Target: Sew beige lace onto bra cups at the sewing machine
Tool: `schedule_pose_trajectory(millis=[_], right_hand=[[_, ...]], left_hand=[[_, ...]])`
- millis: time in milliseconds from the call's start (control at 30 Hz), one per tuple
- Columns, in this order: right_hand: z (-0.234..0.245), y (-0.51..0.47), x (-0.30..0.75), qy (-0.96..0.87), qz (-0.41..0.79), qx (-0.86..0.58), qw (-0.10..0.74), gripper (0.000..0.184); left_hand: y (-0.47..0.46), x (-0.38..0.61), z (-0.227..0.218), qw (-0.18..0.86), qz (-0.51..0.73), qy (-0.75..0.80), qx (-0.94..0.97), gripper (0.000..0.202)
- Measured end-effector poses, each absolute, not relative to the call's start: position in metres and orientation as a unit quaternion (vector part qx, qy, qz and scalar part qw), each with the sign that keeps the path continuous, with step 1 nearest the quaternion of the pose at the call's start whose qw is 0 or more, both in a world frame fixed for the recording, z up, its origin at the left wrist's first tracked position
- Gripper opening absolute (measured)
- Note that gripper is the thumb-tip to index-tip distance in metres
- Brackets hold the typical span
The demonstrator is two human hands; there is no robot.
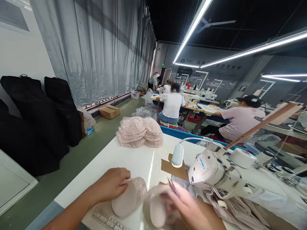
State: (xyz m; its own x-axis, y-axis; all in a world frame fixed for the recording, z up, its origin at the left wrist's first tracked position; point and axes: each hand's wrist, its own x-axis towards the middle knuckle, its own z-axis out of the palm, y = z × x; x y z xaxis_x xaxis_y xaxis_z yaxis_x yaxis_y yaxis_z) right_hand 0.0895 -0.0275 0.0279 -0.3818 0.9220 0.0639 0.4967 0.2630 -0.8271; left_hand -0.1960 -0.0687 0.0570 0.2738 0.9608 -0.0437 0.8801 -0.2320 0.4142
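Between thumb and fingers, my left hand (112, 182) grips a pale pink bra cup (127, 198) with a lacy edge. A second bra cup (157, 210), smeared by motion, is in my right hand (183, 201), close beside the first. Thread snips (172, 185) with dark pointed tips stick up from the right hand's fingers. Both cups are above the front of the white table (103, 159). Farther back on it stands a pile of lace-covered cups (141, 132).
A white sewing machine (216, 172) with a small lamp (177, 155) stands to the right, pale fabric pieces (242, 207) under it. Brown cardboard (174, 167) lies near the lamp. A ruler strip (107, 222) marks the front edge. Co-workers (171, 105) sit beyond.
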Motion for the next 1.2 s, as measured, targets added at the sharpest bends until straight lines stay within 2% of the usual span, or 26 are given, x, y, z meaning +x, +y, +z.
schedule_pose_trajectory(millis=[33,100,167,267,367,533,633,700,833,933,1000,1133,1200], right_hand=[[0.028,-0.018,0.07,-0.739,0.444,-0.427,0.272,0.035],[0.033,0.007,0.033,-0.729,0.477,-0.366,0.327,0.038],[0.045,0.038,0.003,-0.735,0.407,-0.334,0.426,0.041],[0.073,0.088,-0.026,-0.733,0.271,-0.279,0.558,0.039],[0.086,0.134,-0.04,-0.737,0.17,-0.256,0.602,0.029],[0.042,0.181,-0.048,-0.759,0.162,-0.339,0.532,0.035],[0.011,0.178,-0.039,-0.768,0.161,-0.361,0.504,0.04],[0.002,0.159,-0.023,-0.785,0.158,-0.357,0.48,0.042],[0.008,0.091,0.034,-0.84,0.172,-0.329,0.395,0.037],[0.018,0.028,0.093,-0.902,0.166,-0.325,0.231,0.038],[0.02,-0.007,0.135,-0.897,0.156,-0.377,0.171,0.034],[0.014,-0.05,0.219,-0.789,0.064,-0.57,0.222,0.017],[0.01,-0.06,0.256,-0.718,-0.02,-0.647,0.257,0.021]], left_hand=[[-0.064,-0.203,0.063,0.145,0.119,0.606,0.773,0.007],[-0.047,-0.217,0.082,0.057,0.139,0.639,0.754,0.01],[-0.023,-0.231,0.106,-0.04,0.179,0.669,0.72,0.015],[0.026,-0.249,0.143,-0.177,0.304,0.649,0.675,0.02],[0.078,-0.258,0.153,-0.224,0.371,0.598,0.674,0.021],[0.138,-0.247,0.091,-0.142,0.312,0.584,0.735,0.03],[0.147,-0.239,0.054,-0.103,0.294,0.591,0.744,0.064],[0.144,-0.237,0.048,-0.09,0.296,0.594,0.743,0.076],[0.114,-0.231,0.061,-0.069,0.311,0.579,0.75,0.07],[0.074,-0.223,0.07,0.004,0.276,0.566,0.777,0.058],[0.046,-0.217,0.068,0.076,0.231,0.569,0.785,0.054],[-0.001,-0.194,0.057,0.217,0.145,0.554,0.79,0.047],[-0.018,-0.17,0.056,0.26,0.114,0.534,0.796,0.044]])
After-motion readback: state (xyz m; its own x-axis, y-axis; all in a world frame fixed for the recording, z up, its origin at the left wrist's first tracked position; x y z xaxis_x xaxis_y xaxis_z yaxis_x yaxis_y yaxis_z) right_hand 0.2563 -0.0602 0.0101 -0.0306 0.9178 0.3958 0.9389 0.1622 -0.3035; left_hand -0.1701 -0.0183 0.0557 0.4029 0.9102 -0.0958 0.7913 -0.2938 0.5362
